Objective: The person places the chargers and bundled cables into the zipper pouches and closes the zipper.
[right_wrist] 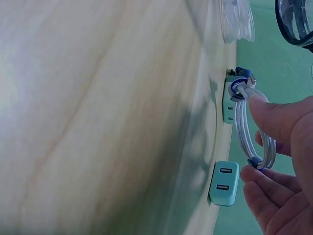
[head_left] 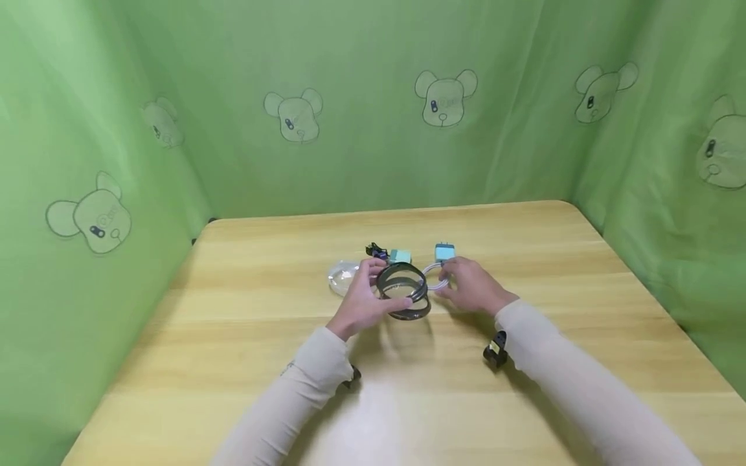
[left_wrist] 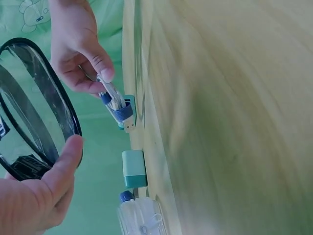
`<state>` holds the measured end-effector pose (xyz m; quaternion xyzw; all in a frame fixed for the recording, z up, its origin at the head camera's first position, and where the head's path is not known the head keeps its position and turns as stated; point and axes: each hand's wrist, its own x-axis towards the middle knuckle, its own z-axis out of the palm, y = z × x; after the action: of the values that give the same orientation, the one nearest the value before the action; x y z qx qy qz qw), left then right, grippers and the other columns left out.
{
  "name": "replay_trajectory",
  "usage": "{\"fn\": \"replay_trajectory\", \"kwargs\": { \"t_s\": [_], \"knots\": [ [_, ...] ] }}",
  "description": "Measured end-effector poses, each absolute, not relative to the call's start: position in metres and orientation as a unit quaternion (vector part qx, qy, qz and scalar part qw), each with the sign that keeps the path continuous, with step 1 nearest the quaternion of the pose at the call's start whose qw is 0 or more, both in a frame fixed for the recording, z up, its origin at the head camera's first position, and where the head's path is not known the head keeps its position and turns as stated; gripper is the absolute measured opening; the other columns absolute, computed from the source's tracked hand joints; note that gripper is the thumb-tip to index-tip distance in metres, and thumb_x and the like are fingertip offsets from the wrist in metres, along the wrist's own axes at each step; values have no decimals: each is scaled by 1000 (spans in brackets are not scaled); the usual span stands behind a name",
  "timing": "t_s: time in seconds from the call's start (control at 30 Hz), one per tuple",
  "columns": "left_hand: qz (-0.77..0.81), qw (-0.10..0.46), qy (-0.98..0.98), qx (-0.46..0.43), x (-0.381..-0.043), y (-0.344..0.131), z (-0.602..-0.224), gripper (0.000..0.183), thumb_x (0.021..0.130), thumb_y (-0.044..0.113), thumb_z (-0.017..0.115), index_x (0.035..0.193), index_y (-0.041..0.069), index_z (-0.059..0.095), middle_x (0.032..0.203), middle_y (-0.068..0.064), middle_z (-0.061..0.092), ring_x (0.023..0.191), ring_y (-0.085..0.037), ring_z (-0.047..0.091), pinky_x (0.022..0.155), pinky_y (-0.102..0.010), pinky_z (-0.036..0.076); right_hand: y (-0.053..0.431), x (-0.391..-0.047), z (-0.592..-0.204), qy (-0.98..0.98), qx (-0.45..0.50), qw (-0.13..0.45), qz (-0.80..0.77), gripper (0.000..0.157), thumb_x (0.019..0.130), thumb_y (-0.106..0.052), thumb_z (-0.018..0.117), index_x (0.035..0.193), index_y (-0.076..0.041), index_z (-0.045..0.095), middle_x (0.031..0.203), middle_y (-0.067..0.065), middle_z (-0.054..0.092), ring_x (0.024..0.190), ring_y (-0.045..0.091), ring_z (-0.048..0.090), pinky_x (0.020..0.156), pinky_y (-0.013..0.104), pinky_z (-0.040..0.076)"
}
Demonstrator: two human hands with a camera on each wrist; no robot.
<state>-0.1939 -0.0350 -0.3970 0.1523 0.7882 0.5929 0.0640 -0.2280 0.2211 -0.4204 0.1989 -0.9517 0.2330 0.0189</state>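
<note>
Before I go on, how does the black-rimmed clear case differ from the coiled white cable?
Colour: the clear case has black rims, while the coiled cable is white with blue straps.
Size: the clear case is wider; the coiled cable makes a smaller loop.
Hold: the left hand grips the clear case; the right hand pinches the coiled cable.
Both are rounded in outline.

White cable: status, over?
Left hand grips black-rimmed clear case. Right hand holds coiled white cable off table. Teal charger close by, could get bumped.

Shows glossy plastic on the case [head_left: 422, 292], smooth plastic on the adapter [head_left: 445, 253] at its two o'clock, grained wood on the table [head_left: 431, 401], cloth on the curtain [head_left: 367, 162].
</note>
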Motion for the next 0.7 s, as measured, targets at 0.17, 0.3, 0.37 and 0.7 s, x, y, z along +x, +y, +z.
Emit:
{"fn": "replay_trajectory", "kwargs": {
  "t_s": [0.17, 0.3, 0.37, 0.7],
  "knots": [
    [620, 71, 766, 156, -197, -34, -395, 85, 68, 27, 88, 137, 14, 38, 134, -14, 45, 125, -35, 44, 103, -54, 39, 224, -231, -416, -950, 202, 32, 235, 32, 84, -24, 76, 103, 0, 65, 112, 17, 61, 109, 37, 56, 98, 54, 45],
    [625, 78, 762, 148, -197, -34, -397, 82, 69, 26, 87, 135, 18, 40, 135, -13, 45, 125, -34, 44, 103, -54, 39, 226, -233, -416, -950, 208, 34, 232, 32, 84, -24, 77, 102, -1, 65, 112, 17, 62, 110, 37, 56, 98, 53, 45],
    [627, 78, 761, 148, -196, -35, -399, 81, 69, 28, 86, 135, 19, 40, 135, -13, 45, 125, -34, 44, 102, -53, 40, 226, -233, -416, -950, 206, 36, 230, 31, 84, -24, 77, 101, -1, 66, 114, 18, 62, 110, 38, 56, 99, 54, 45],
    [627, 73, 762, 145, -196, -37, -404, 64, 73, 31, 82, 127, 16, 51, 138, -12, 46, 125, -37, 44, 100, -54, 42, 228, -230, -411, -952, 191, 29, 235, 32, 84, -25, 77, 102, -2, 65, 116, 18, 61, 111, 39, 56, 98, 55, 45]
  ]
}}
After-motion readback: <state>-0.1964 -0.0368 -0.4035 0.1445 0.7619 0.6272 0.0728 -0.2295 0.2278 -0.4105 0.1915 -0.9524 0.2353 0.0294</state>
